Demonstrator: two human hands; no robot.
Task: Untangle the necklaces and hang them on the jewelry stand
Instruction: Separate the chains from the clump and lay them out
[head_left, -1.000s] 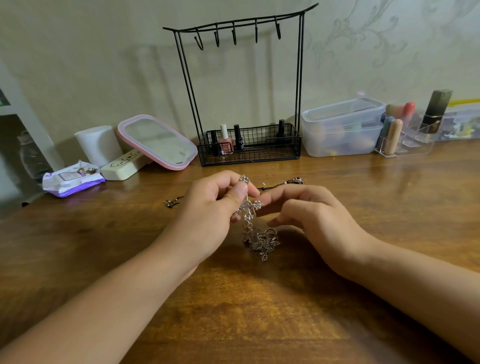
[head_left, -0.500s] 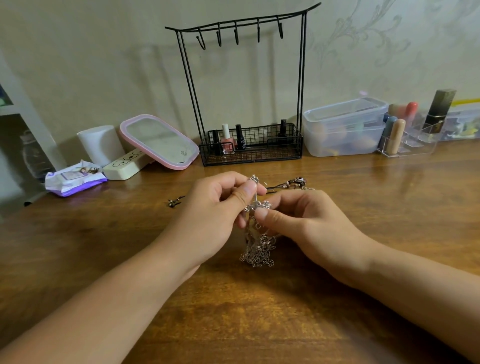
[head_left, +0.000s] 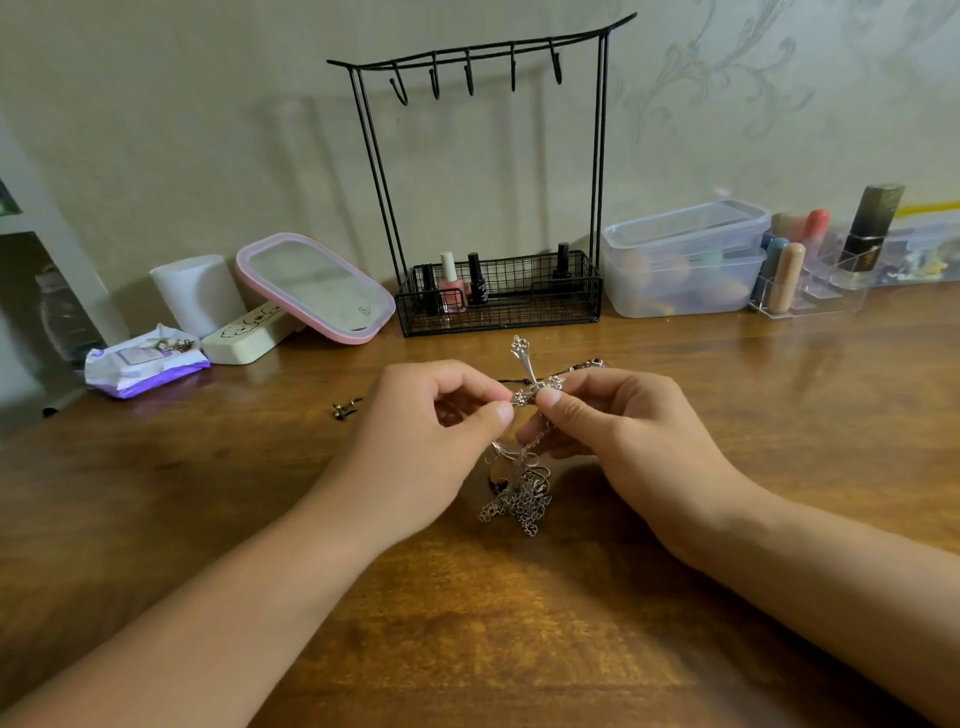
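Surface: wooden table (head_left: 208, 519) against a pale patterned wall, my two forearms reaching in from the near edge.
Left hand: my left hand (head_left: 415, 441) pinches one side arm of the cross (head_left: 530, 382) between thumb and forefinger, the other fingers curled.
Right hand: my right hand (head_left: 628, 441) pinches the opposite side arm at the crossing, thumb on top; both hands meet at the pendant, so neither is nearer.
Cross axis: its long shaft points up and away from me, tilted slightly left, with the ornate tip clear above my fingers.
Chain: the silver tangle (head_left: 519, 493) hangs straight down from the cross, between my palms, and its lower loops seem to rest on the table.
Second necklace: a dark cord (head_left: 511, 382) runs behind my fingers, one metal end (head_left: 345, 410) lying left of my left hand, the other (head_left: 589, 364) just beyond my right.
Stand: the stand (head_left: 483, 182) is straight ahead beyond my hands, well apart, all five hooks bare, polish bottles in its basket.
Judgement: untangling is barely begun; I think the knot sits below my grip, so the chain must be worked downward from the cross.
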